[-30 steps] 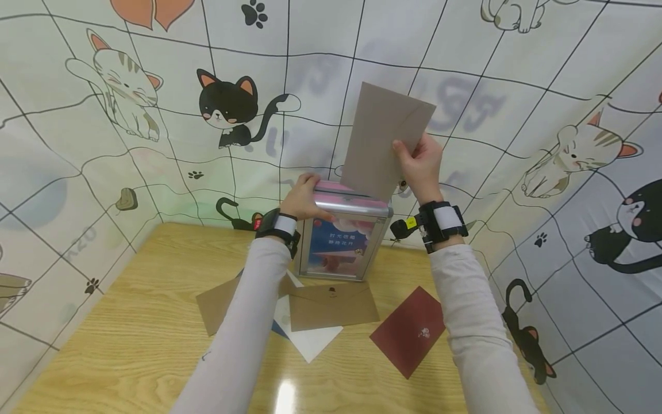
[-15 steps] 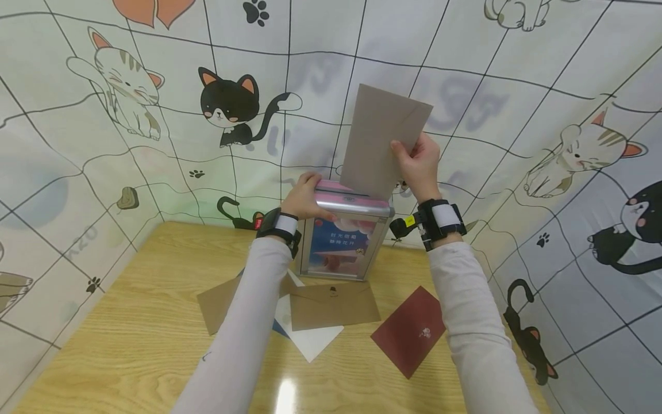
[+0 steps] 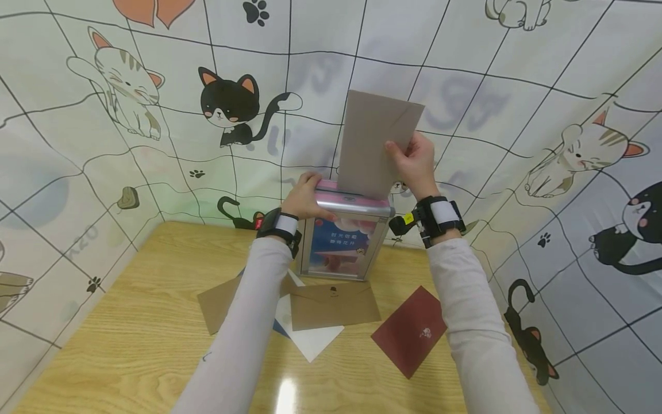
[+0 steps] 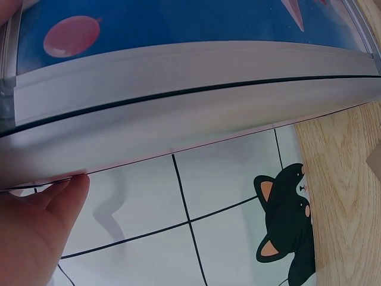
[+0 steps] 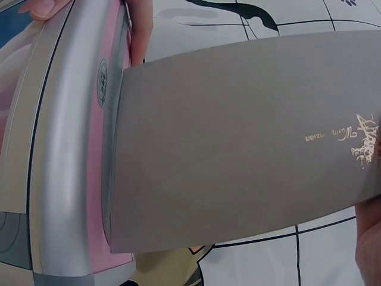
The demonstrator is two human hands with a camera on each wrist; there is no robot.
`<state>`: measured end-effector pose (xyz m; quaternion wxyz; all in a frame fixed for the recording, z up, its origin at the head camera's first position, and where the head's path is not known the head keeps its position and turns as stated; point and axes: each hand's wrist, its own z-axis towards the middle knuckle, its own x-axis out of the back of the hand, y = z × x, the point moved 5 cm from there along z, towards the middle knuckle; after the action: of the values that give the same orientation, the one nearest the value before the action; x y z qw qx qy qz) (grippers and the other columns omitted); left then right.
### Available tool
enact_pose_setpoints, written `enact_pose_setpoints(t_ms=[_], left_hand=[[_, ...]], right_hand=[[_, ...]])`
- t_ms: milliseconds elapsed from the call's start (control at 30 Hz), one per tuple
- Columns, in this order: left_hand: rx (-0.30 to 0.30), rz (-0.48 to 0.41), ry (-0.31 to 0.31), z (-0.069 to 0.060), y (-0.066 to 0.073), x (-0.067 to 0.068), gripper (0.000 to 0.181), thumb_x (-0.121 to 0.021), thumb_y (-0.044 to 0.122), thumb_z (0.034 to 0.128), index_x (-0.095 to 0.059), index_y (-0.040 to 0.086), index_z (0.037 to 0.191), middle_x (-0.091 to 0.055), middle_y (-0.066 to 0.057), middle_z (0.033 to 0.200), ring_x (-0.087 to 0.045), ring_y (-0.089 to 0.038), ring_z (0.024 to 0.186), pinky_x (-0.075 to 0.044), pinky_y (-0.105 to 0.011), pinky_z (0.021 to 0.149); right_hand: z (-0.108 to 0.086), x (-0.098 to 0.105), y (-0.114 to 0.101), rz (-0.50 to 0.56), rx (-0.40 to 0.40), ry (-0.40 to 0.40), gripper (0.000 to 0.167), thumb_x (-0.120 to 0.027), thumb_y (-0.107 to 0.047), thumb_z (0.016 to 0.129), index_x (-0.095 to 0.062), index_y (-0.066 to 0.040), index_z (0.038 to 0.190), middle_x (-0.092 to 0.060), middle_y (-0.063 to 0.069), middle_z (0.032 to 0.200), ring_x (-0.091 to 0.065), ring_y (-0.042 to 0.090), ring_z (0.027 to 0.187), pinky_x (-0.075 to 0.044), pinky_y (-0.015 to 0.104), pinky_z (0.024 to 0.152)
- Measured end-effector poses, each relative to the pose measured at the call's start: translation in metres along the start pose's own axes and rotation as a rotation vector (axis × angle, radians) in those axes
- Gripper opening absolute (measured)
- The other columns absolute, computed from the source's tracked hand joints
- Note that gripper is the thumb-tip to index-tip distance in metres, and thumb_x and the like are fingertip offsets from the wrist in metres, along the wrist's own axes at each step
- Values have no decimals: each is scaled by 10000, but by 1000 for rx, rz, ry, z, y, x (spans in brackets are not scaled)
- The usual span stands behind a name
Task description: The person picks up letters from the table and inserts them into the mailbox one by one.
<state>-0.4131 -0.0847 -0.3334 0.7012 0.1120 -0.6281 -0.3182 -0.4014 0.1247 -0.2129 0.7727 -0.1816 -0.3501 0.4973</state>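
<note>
A pink-topped letter box [image 3: 338, 247] with silver edges and a blue picture front stands upright at the back of the table. My left hand [image 3: 301, 198] grips its top left corner, thumb on the front and fingers behind. A taupe envelope [image 3: 374, 138] is pinched by its right side in my right hand [image 3: 418, 164], above the box. In the right wrist view, the envelope's lower edge meets the metal-lined slot [image 5: 113, 143] in the pink top; gold print shows on its face. How deep that edge sits in the slot I cannot tell.
A brown envelope [image 3: 333, 310] lies before the box over a white one [image 3: 312, 346], with a bit of blue beneath. Another brown envelope [image 3: 214, 307] is partly under my left forearm. To the right lies a dark red envelope [image 3: 405, 336]. Cat-print cloth [image 3: 320, 115] hangs behind.
My right hand and the taupe envelope have shifted slightly left and down, and the envelope is more upright. The left hand and the box have stayed put.
</note>
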Motion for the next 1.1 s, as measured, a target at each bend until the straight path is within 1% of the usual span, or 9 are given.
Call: enact_pose_setpoints(t_ms=[200, 333, 433, 633, 700, 900, 933, 1100], left_hand=[[0, 2, 0, 2, -2, -1, 1114, -824, 467, 545, -262, 74, 1423, -180, -126, 1470, -319, -289, 1293, -351, -382, 1022], [-1, 2, 1, 3, -3, -2, 1113, -824, 466, 545, -261, 75, 1422, -178, -125, 1469, -320, -288, 1292, -348, -379, 1024], [-3, -1, 3, 3, -3, -1, 1115, -826, 465, 542, -263, 73, 1421, -180, -127, 1468, -327, -291, 1286, -348, -378, 1024], [-8, 7, -5, 3, -2, -2, 1112, -823, 465, 548, -259, 69, 1422, -175, -134, 1471, -327, -298, 1287, -347, -378, 1025], [-11, 6, -7, 3, -2, -2, 1112, -821, 466, 549, -259, 70, 1422, -175, -134, 1471, -327, -299, 1286, -346, -381, 1025], [-12, 8, -5, 5, -3, -1, 1113, -821, 469, 544, -263, 72, 1421, -176, -130, 1471, -340, -304, 1278, -352, -381, 1021], [-11, 7, -6, 5, -3, -1, 1113, -821, 470, 543, -263, 74, 1421, -175, -129, 1471, -341, -304, 1277, -353, -382, 1020], [-10, 1, -12, 5, -5, -2, 1125, -818, 488, 538, -258, 79, 1423, -172, -133, 1470, -337, -307, 1277, -356, -390, 1017]], right_hand=[[3, -4, -2, 21, 6, -55, 279, -637, -134, 839, -597, 57, 1040, -638, 189, 1064, -621, 202, 987, -479, 359, 888], [4, -5, -1, 27, -14, -70, 276, -626, -143, 851, -597, 49, 1046, -636, 180, 1075, -606, 221, 1024, -469, 367, 903], [6, -6, -1, 38, -8, -84, 265, -621, -137, 855, -594, 44, 1047, -634, 171, 1083, -598, 224, 1042, -463, 373, 910], [10, -10, -3, 46, 0, -121, 237, -617, -111, 854, -594, 49, 1027, -637, 171, 1073, -607, 209, 1016, -470, 362, 904], [9, -11, -6, 53, -6, -124, 224, -614, -84, 851, -595, 63, 1018, -636, 186, 1072, -608, 215, 1013, -468, 358, 907], [4, -10, -26, 58, -24, -132, 203, -596, -41, 850, -586, 94, 1002, -631, 210, 1066, -608, 240, 1019, -462, 370, 913], [4, -10, -25, 57, -30, -134, 205, -597, -50, 852, -587, 88, 1003, -633, 204, 1068, -608, 235, 1020, -462, 368, 913], [10, -17, -5, 72, -63, -148, 223, -611, -93, 856, -595, 50, 1026, -635, 172, 1085, -607, 219, 1023, -464, 363, 912]])
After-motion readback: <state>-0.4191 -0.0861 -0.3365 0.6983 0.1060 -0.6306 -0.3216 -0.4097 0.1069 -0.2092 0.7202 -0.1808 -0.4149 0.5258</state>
